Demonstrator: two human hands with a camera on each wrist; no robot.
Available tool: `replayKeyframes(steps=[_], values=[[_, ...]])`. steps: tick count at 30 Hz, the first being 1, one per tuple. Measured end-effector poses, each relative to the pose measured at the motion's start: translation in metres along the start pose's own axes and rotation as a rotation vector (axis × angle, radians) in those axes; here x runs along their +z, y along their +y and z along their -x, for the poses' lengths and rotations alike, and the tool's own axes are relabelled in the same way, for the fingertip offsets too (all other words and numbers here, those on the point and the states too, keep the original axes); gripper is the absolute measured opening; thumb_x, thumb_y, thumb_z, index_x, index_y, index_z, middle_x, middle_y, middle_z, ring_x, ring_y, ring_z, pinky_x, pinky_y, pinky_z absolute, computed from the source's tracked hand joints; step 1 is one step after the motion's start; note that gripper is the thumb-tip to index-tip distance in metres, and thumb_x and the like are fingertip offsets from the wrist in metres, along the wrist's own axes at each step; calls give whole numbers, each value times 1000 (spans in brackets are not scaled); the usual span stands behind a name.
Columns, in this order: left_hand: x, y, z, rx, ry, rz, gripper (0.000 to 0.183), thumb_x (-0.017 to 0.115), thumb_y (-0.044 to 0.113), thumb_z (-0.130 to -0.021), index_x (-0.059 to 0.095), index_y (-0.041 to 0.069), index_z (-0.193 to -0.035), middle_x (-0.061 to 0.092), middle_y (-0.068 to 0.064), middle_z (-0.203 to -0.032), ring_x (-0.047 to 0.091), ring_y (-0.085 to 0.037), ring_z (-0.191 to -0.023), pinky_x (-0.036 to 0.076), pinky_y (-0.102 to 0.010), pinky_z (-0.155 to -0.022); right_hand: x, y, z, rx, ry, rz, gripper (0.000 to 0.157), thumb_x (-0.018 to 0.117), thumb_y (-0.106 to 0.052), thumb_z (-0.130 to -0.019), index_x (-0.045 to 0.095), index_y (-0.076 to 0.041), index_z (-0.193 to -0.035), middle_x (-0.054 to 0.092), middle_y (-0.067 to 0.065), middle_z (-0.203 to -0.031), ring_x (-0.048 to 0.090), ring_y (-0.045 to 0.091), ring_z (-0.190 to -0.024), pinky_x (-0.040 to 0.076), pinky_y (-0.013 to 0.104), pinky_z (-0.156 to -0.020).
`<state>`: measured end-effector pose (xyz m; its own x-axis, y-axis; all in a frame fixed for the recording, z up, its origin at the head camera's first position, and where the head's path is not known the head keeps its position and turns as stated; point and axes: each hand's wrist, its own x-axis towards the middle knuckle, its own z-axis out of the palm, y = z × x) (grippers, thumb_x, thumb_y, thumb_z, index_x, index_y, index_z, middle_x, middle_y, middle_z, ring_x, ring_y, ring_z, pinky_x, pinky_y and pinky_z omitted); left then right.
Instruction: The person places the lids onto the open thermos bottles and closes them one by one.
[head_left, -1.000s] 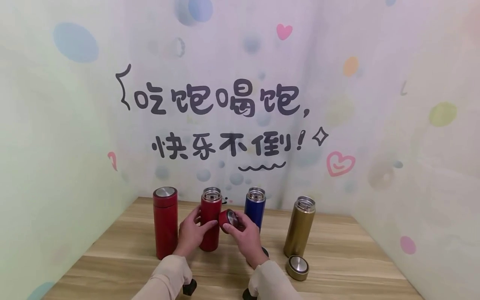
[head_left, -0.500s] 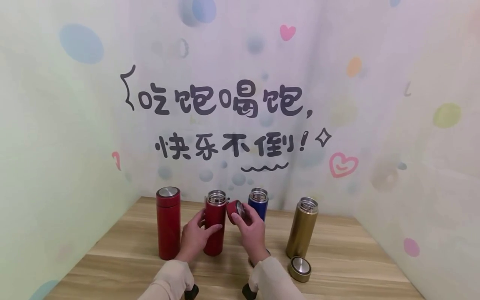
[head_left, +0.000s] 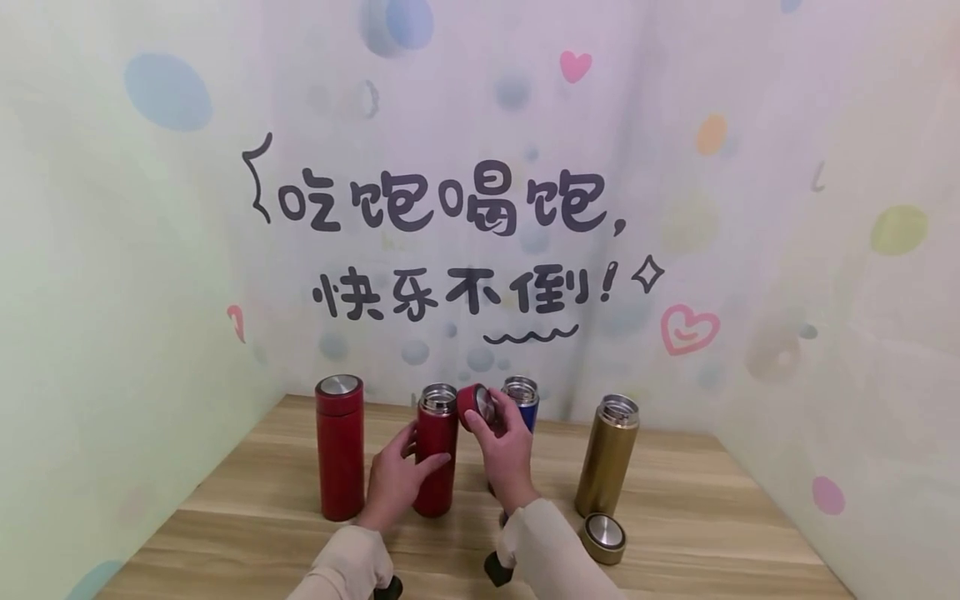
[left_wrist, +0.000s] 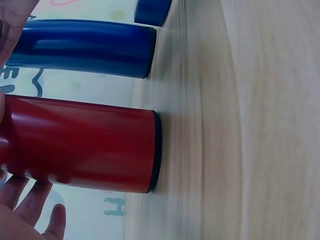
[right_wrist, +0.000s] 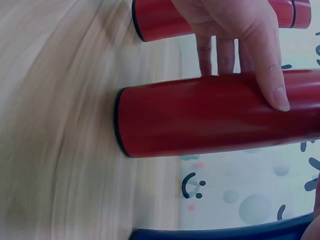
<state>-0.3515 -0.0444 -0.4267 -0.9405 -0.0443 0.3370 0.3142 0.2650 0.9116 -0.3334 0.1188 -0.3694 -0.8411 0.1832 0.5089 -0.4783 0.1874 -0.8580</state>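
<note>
An uncapped red thermos bottle point(head_left: 437, 429) stands upright on the table, its bare steel mouth facing up. My left hand point(head_left: 393, 485) grips its left side, thumb across the front and fingers behind; the right wrist view shows that thumb point(right_wrist: 272, 85) lying along the red body. With my right hand point(head_left: 508, 454) I pinch a red lid point(head_left: 468, 407) with a steel top, tilted on its side. The lid is just right of the bottle's mouth, about level with the rim. Behind my right hand an open blue thermos point(head_left: 528, 412) is partly hidden.
A capped red thermos point(head_left: 340, 454) stands at the left. An open gold thermos point(head_left: 609, 458) stands at the right, its gold lid point(head_left: 604, 537) in front of it. A blue lid point(left_wrist: 152, 11) lies near the blue bottle. A printed wall point(head_left: 480, 108) closes the back.
My right hand has raised the red lid from beside the bottle's upper body to about rim height. The gripped bottle has shifted slightly right and nearer; the view has also shifted a little.
</note>
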Motion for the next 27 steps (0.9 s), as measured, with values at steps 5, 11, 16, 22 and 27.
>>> replayKeyframes(steps=[5, 11, 16, 22, 27], values=[[0, -1, 0, -6, -1, 20, 77, 77, 38, -82, 43, 13, -146, 52, -14, -139, 51, -35, -124, 43, -57, -98, 5, 2, -6, -10, -35, 14, 59, 72, -36, -88, 51, -14, -138, 57, 12, -131, 56, 27, -114, 51, 40, -93], [2, -2, -3, 12, -18, 25, 75, 78, 35, -82, 44, 10, -144, 53, -14, -138, 50, -34, -124, 40, -55, -102, 9, -3, -10, -22, -60, 45, 63, 72, -45, -86, 50, -20, -140, 56, 7, -133, 57, 24, -114, 52, 36, -91], [2, -3, -4, -1, -52, 82, 74, 77, 34, -84, 43, 10, -145, 53, -15, -138, 50, -36, -125, 43, -53, -100, 11, -6, -14, -14, -77, 67, 64, 72, -47, -85, 50, -21, -140, 56, 5, -134, 55, 22, -117, 51, 37, -93], [0, -4, -6, 1, -70, 118, 75, 78, 33, -83, 44, 9, -145, 56, -16, -135, 54, -36, -121, 46, -52, -96, 12, -12, -21, -11, -122, 91, 64, 70, -45, -88, 49, -18, -142, 56, 5, -133, 54, 23, -116, 50, 39, -94], [-1, -3, -5, -7, -83, 111, 74, 78, 32, -83, 44, 12, -145, 57, -14, -134, 54, -35, -122, 46, -51, -96, 13, -17, -27, -26, -166, 123, 63, 69, -43, -89, 49, -17, -143, 56, 6, -134, 53, 23, -118, 49, 41, -95]])
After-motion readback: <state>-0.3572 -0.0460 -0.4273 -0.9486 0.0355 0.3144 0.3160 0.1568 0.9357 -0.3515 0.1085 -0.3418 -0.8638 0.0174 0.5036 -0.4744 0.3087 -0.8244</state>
